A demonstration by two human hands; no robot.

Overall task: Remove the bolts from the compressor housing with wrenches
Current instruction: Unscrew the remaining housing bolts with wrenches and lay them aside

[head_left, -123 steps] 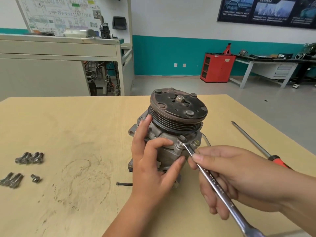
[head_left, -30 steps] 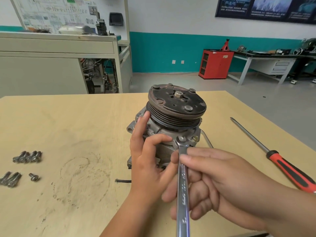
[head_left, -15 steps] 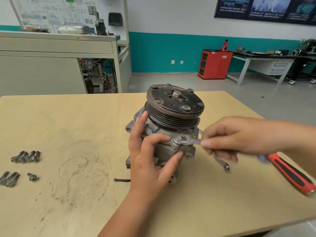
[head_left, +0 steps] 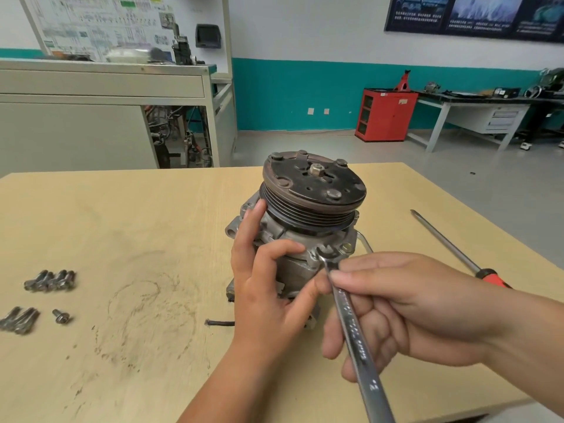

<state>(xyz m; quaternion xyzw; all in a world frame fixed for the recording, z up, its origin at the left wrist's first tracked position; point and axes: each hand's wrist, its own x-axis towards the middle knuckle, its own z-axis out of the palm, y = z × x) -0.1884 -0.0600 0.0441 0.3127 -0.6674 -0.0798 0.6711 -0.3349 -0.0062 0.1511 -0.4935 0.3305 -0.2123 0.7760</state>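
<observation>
Compressor housing (head_left: 293, 270) is standing on end near the middle of the desk (head_left: 137, 224), with its dark grooved pulley (head_left: 314, 190) facing up and tilting slightly toward the camera. The left hand (head_left: 268, 297) is gripping the housing from its left side. One finger is reaching up to the lower edge of the pulley, another is curling over the flange beneath it, and the thumb is pressing against the lower body just beside the wrench.

The right hand (head_left: 412, 312) is holding a long silver wrench (head_left: 357, 340), its fingers (head_left: 334, 340) wrapping round the shank from beneath and one digit lying along the top close to the head. The wrench head is sitting on a bolt (head_left: 326, 251) in the front flange of the housing, and the shank is running down toward the lower edge of the view. A brass-coloured second bolt (head_left: 346, 247) is showing in the same flange, just right of the wrench head. A thin metal bar (head_left: 364, 239) is poking out behind the housing on its right; I cannot tell what it is.

Loose bolts are lying at the left side of the desk, well apart from the housing: a row (head_left: 50, 280), a cluster (head_left: 18, 320) at the edge of the view, and a single short bolt (head_left: 61, 315) beside it. A short black cord piece (head_left: 219, 323) is lying just left of the left wrist. A long screwdriver (head_left: 442, 239) with a red handle is resting on the right side of the desk, its tip pointing away and its handle partly hiding behind the right hand. A red cabinet (head_left: 386, 114) is standing against the far wall.
</observation>
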